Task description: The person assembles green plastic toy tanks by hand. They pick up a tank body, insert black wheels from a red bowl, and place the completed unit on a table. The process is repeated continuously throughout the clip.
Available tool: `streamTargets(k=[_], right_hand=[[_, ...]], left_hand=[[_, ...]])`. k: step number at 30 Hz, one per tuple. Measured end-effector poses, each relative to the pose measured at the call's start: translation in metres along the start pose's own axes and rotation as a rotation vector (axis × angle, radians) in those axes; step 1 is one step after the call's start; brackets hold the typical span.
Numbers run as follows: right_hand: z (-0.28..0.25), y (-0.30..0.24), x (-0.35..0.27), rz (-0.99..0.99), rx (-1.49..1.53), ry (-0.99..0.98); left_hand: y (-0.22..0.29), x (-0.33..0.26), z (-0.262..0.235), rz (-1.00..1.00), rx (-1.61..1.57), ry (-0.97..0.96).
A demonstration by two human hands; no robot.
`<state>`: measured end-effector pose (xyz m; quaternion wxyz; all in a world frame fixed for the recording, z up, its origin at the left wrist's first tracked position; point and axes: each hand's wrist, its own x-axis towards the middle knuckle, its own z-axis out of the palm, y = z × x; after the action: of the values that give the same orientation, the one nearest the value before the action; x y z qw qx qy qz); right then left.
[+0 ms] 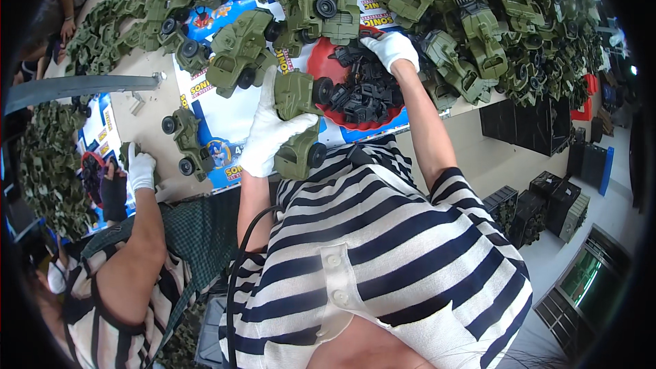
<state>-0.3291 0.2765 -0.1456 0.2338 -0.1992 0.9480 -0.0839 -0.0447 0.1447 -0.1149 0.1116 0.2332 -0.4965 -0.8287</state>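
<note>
Lettered sheets (225,117) line the table (123,109)'s near edge; my left hand (265,138) grips a green vehicle (295,94); right hand (393,49) at black parts (365,92), grip unclear.

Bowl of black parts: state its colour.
The bowl is red, best seen in the head view.

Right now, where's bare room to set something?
On the white sheet between the left hand and the lone green vehicle, or tabletop beside the metal bar. Crowded: green vehicles at right, black parts in the red bowl.
</note>
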Motion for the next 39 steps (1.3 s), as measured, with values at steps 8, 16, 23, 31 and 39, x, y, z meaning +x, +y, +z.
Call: streamTargets(k=[8,16,23,31,39], right_hand=[[-0.002,-0.012,-0.083,-0.512,0.578,0.434],[-0.022,-0.026,-0.118,-0.577,1.343,-0.439],[-0.035,-0.02,-0.106,-0.411,1.066,-0.749],[-0.033,-0.019,-0.103,-0.507,1.249,-0.576],[0.015,-0.009,-0.098,-0.394,1.487,-0.786]], left_hand=[[0.027,-0.008,-0.006,-0.1,0.044,-0.214],[0.047,-0.001,0.004,-0.149,0.106,-0.351],[0.044,-0.007,0.004,0.018,0.398,-0.355],[0.056,-0.013,0.012,-0.062,0.181,-0.247],[0.064,-0.009,0.025,-0.085,0.195,-0.242]])
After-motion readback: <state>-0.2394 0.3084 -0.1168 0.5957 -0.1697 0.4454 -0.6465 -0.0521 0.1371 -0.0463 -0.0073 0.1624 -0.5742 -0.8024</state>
